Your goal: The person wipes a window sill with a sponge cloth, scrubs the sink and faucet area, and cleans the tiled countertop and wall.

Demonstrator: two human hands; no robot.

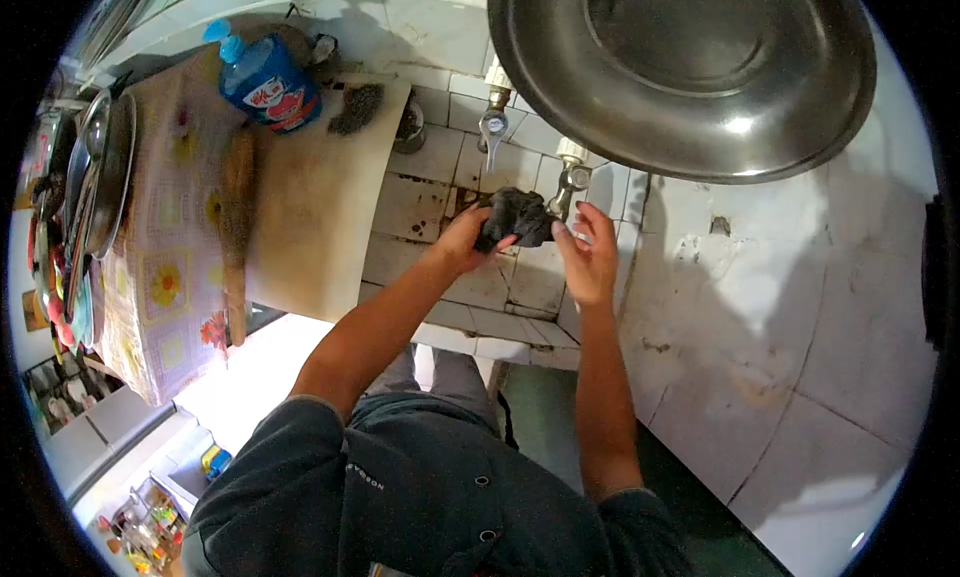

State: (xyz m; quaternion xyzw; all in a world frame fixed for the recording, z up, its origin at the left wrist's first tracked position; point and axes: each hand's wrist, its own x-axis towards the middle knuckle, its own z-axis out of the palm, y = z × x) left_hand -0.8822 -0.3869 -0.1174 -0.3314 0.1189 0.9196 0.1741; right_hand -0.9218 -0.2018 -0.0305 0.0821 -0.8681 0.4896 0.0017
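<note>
A wet-looking, crumpled dark grey cloth is bunched over the tiled sink. My left hand grips its left side, fingers wrapped under it. At the cloth's right edge, my right hand has its fingers apart and curved, thumb tip right by the fabric. Just above that hand is a metal tap with a white fitting. A second tap stands farther left, with a thin stream of water below its spout.
A large metal basin looms at upper right. Left of the sink lies a cutting board with a dark scouring pad. A blue pump bottle stands behind it on a flowered cloth. Metal pans are stacked far left.
</note>
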